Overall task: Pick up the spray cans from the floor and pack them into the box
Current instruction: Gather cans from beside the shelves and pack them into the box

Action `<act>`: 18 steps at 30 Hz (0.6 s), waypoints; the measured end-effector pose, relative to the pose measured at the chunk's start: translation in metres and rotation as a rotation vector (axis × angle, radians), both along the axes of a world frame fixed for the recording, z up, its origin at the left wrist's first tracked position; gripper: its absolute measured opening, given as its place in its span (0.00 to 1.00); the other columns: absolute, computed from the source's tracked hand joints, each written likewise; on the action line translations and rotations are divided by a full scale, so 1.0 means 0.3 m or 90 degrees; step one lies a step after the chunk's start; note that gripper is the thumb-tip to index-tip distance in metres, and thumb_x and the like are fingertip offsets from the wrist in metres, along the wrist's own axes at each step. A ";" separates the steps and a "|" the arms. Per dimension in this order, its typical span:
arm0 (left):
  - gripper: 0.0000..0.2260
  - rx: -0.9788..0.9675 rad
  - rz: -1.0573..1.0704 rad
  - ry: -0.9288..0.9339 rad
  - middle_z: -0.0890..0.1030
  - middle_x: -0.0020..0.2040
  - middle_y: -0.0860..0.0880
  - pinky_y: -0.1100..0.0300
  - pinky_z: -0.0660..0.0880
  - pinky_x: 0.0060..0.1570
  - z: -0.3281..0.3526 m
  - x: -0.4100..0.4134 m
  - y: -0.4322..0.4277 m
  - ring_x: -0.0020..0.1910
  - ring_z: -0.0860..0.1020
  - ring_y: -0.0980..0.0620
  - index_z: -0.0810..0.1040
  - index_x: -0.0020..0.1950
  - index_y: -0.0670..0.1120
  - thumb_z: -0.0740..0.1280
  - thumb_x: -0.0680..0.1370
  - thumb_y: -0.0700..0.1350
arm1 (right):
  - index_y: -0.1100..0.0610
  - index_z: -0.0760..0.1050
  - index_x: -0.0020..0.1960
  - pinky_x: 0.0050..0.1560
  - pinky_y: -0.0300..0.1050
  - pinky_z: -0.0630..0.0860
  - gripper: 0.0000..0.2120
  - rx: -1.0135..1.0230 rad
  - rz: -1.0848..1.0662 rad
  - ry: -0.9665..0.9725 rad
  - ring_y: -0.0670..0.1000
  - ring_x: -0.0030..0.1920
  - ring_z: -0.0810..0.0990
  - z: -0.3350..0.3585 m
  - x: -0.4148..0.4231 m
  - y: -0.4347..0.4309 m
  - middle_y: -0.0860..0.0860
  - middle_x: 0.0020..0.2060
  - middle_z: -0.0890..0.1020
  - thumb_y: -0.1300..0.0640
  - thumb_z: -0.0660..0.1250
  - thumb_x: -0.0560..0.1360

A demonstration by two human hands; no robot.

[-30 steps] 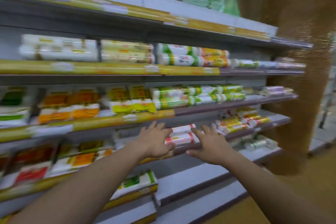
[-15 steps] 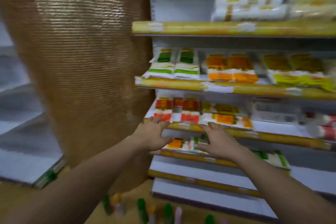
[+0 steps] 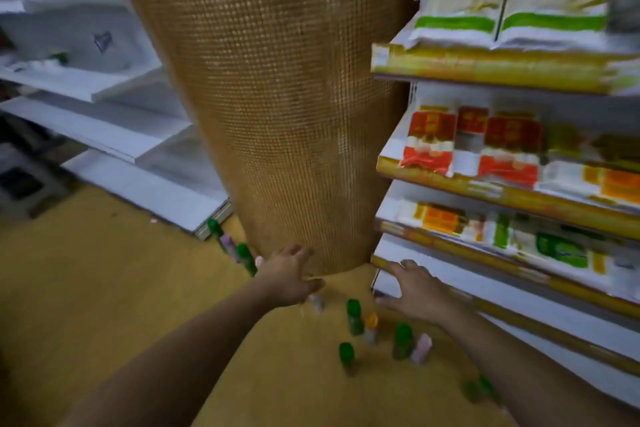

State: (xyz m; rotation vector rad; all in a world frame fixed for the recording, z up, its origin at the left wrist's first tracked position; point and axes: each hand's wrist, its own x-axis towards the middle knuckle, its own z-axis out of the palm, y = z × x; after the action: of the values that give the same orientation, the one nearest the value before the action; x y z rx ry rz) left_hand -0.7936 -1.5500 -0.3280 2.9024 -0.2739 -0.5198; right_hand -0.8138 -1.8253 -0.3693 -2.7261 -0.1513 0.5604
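Seven or so small spray cans (image 3: 355, 317) stand scattered on the yellowish-tan floor (image 3: 104, 288) between the person's outstretched arms, and neither hand holds one. A tall green-capped can (image 3: 354, 308) has an orange-capped can (image 3: 371, 326) just beside it. A second green-capped can (image 3: 403, 340) stands right against a pale pink can (image 3: 421, 348). A lone green-capped can (image 3: 347, 357) stands closer to the person. Further right is a blurred green can (image 3: 479, 390); I cannot tell whether it is upright or on its side. A small pale can (image 3: 316, 301) shows just under the left hand (image 3: 287, 274), which hovers palm down with its fingers spread and loose, gripping nothing. The right hand (image 3: 415, 291) is also flat, splayed and empty, held in front of the lowest corner of the stocked shelf unit with yellow edge strips (image 3: 485, 69). A row of green- and pink-capped cans (image 3: 245, 255) runs along the foot of the wide round column clad in small golden mosaic tiles (image 3: 277, 97), just left of the left hand. White packets printed in green, red and orange (image 3: 429, 146) fill the shelves on the right. White shelving (image 3: 104, 135) stands off to the left, beyond the column.
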 end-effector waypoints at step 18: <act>0.44 -0.184 0.009 0.207 0.69 0.74 0.43 0.50 0.70 0.66 -0.994 0.247 0.048 0.71 0.70 0.42 0.65 0.78 0.47 0.80 0.67 0.56 | 0.55 0.61 0.79 0.67 0.54 0.71 0.40 -0.009 -0.319 0.192 0.61 0.70 0.70 -0.812 -0.007 0.064 0.59 0.74 0.68 0.37 0.70 0.75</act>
State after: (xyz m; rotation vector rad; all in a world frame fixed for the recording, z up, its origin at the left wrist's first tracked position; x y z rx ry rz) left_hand -0.7196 -1.5358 -0.6264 2.4929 -0.2559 -0.8576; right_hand -0.8157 -1.8061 -0.6129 -2.5097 0.5931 0.8019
